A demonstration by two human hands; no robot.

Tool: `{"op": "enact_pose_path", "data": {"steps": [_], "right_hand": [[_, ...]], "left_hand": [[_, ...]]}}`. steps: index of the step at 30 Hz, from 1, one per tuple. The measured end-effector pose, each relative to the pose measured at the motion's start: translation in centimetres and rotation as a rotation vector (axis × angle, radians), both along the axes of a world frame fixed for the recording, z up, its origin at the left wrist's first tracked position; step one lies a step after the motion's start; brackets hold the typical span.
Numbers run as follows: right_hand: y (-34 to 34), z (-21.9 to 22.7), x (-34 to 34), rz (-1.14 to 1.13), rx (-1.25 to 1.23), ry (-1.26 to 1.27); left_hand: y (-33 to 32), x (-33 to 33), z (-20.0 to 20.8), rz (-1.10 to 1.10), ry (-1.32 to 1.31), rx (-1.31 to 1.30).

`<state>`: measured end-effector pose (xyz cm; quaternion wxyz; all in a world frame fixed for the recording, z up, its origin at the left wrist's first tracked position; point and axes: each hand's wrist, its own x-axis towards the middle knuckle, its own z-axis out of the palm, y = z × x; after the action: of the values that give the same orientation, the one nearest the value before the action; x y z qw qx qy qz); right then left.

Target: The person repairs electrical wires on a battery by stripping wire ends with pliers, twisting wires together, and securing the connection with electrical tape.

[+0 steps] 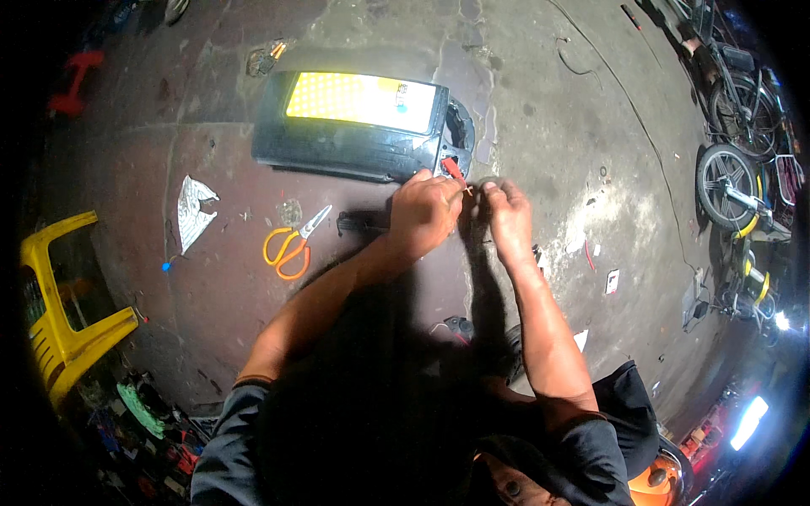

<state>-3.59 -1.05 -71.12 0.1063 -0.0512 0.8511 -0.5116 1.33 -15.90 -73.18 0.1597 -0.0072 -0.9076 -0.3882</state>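
Head view (only 1): the long dark-grey plastic case w/ rounded edges (342, 149) lies on the stained concrete floor (582, 143), ahead of the person, its black-rimmed open end (457, 126) facing right. L hand (426, 211) is at that end's near corner, fingers curled in, appears to be pinching the small red plastic plug (453, 169) at its lower part; thin bare-looking strands (469, 191) show just below it. R hand (509, 221) is just beside, fingertips drawn close tog.; can't tell if anything's between them. Orange-and-yellow-handled metal scissors (304, 234) lie apart, left of the L forearm, unheld. Progress, my judgement: approx. midway – plug's out at the corner, but strands look loose & end isn't covered, so joining/closing up prob. remains. Labels: big yellow-and-white rectangular sticker (359, 99) on case top, w/ small dark print on its pale R part, too small/glary to read.
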Motion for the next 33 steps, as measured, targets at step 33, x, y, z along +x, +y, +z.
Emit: {"op": "enact_pose_path", "data": {"steps": [33], "right_hand": [[0.8, -0.4, -0.4, 0.397, 0.28, 0.553]], "left_hand": [[0.0, 0.0, 0.5, 0.058, -0.074, 0.066]]}}
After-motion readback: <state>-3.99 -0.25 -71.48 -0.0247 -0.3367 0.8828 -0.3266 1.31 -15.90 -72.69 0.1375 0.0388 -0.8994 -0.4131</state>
